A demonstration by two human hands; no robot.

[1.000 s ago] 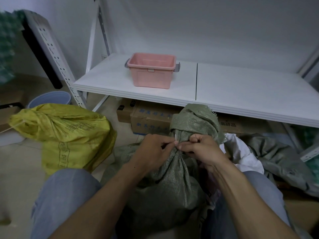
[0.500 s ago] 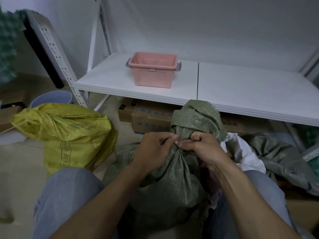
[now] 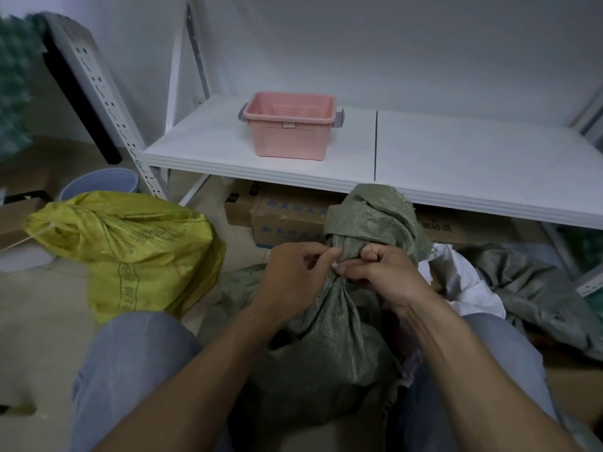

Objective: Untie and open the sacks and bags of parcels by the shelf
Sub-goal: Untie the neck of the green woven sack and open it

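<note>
A grey-green woven sack (image 3: pixel 329 347) stands between my knees, its neck bunched and tied, the loose top (image 3: pixel 372 213) flopping up in front of the shelf edge. My left hand (image 3: pixel 293 275) and my right hand (image 3: pixel 378 272) meet at the neck. Both pinch a thin white tie (image 3: pixel 336 265) wound round it; most of the tie is hidden by my fingers. A yellow woven sack (image 3: pixel 130 243) lies on the floor to the left, its neck tied with pale string (image 3: pixel 42 230).
A white shelf board (image 3: pixel 456 164) spans the back, a pink plastic tub (image 3: pixel 290 128) on it. Cardboard boxes (image 3: pixel 287 220) sit under the shelf. A blue bucket (image 3: pixel 101 184) stands at left. White plastic (image 3: pixel 463 282) and another grey-green sack (image 3: pixel 535 291) lie at right.
Both hands stay at the sack's neck, fingers shifting slightly on the tie. The sack's top has risen a little toward the shelf edge.
</note>
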